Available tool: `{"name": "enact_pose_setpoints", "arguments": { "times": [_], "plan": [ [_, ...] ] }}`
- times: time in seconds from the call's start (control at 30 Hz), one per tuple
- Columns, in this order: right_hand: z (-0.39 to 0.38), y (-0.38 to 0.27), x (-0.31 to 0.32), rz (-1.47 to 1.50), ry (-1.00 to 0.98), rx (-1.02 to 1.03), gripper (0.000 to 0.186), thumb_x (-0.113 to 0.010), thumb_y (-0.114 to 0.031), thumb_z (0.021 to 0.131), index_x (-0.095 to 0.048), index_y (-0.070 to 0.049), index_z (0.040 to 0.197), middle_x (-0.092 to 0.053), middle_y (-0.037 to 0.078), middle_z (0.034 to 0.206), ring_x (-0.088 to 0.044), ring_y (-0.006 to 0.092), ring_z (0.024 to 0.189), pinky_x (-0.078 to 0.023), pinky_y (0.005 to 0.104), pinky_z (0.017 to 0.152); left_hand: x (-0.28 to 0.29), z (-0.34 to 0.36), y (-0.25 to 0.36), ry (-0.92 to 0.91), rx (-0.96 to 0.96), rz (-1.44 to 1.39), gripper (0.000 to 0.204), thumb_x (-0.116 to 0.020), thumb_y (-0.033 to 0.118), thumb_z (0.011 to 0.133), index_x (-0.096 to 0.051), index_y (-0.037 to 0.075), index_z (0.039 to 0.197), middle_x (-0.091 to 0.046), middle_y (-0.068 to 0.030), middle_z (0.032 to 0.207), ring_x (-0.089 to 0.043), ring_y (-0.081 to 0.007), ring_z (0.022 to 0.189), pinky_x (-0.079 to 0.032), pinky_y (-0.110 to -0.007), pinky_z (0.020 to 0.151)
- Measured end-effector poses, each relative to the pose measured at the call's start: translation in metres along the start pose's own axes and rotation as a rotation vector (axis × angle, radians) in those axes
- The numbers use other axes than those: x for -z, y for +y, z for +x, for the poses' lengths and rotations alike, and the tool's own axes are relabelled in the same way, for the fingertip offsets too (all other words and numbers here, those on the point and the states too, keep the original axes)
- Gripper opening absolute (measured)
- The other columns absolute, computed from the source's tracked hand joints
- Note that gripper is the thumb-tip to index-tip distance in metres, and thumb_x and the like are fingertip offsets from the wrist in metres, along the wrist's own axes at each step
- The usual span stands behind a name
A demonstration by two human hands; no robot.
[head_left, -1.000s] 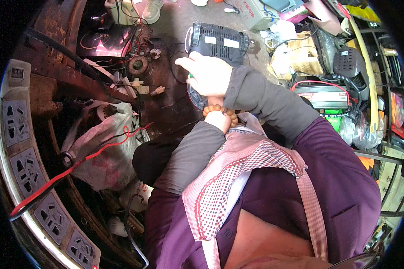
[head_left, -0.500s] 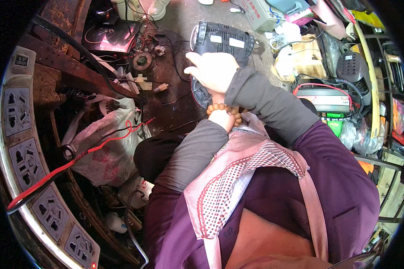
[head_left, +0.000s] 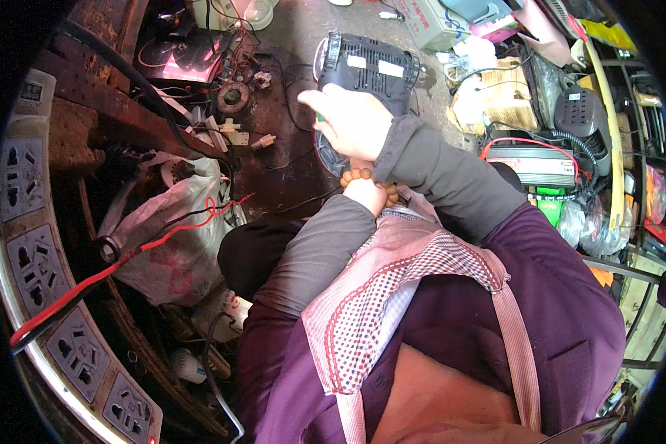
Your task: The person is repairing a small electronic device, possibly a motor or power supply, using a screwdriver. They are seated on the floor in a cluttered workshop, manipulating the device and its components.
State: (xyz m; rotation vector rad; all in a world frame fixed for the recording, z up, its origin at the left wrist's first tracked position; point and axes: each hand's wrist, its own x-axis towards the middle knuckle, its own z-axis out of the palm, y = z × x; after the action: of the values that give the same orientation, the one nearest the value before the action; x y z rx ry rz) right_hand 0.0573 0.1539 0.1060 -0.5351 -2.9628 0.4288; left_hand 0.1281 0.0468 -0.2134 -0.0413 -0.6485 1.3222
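Note:
A black plastic appliance (head_left: 377, 55) with vent slots and two white labels lies in front of me; I cannot tell its exact kind. My right hand (head_left: 357, 122) reaches across its near side, fingers curled with index finger and thumb toward the left. A tiny green piece shows between them, but what it belongs to is hidden. Closer to my body is my left hand (head_left: 365, 194), by the appliance's near end, with a brown bead bracelet (head_left: 370, 177) at the wrist. The right hand and forearm cover most of its fingers.
A power strip (head_left: 33, 270) with red and black wires (head_left: 137, 253) runs along the left, beside a white plastic bag (head_left: 174, 255). Cables and small parts litter the dark floor. To the right stand an inverter-like box (head_left: 533, 166) with a red cable and a cardboard box (head_left: 429, 26).
My right hand has shifted slightly left and turned, so a green piece now shows between finger and thumb. My left hand has barely moved.

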Motion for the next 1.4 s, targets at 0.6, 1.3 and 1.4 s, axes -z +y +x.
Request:
{"name": "enact_pose_setpoints", "arguments": {
  "times": [0.6,1.3,1.4],
  "plan": [
    [-0.01,0.013,-0.008,0.08,0.042,0.011,0.063,-0.071,-0.024,0.098,-0.051,-0.01,0.155,-0.066,0.015,0.112,-0.071,0.0327,0.096,-0.061,0.0435,0.083,-0.067,0.006,-0.008,0.399,0.47,2.401,0.022,-0.051,0.026,0.091,-0.061,0.008,0.083,-0.06,-0.0111,0.075,-0.056,-0.0296,0.068,-0.039,-0.049,0.062],
    [-0.01,0.023,-0.014,0.409,0.47,-0.041,0.049,-0.071,-0.014,0.097,-0.062,-0.007,0.144,-0.068,0.009,0.102,-0.069,0.0205,0.083,-0.058,0.0336,0.078,-0.083,0.114,0.016,0.02,-1.931,2.777,0.032,-0.061,0.035,0.098,-0.074,0.013,0.117,-0.062,-0.0164,0.128,-0.061,-0.0337,0.116,-0.052,-0.052,0.09],
    [0.004,0.053,0.036,0.433,0.671,-0.057,0.026,-0.065,-0.01,0.093,-0.075,-0.004,0.116,-0.069,0.013,0.094,-0.071,0.0248,0.089,-0.058,0.038,0.083,-0.166,0.121,-0.02,0.7,0.892,3.217,0.04,-0.05,0.028,0.11,-0.063,0.007,0.142,-0.026,-0.0245,0.175,-0.038,-0.0584,0.15,-0.055,-0.069,0.096]
  ]
}}
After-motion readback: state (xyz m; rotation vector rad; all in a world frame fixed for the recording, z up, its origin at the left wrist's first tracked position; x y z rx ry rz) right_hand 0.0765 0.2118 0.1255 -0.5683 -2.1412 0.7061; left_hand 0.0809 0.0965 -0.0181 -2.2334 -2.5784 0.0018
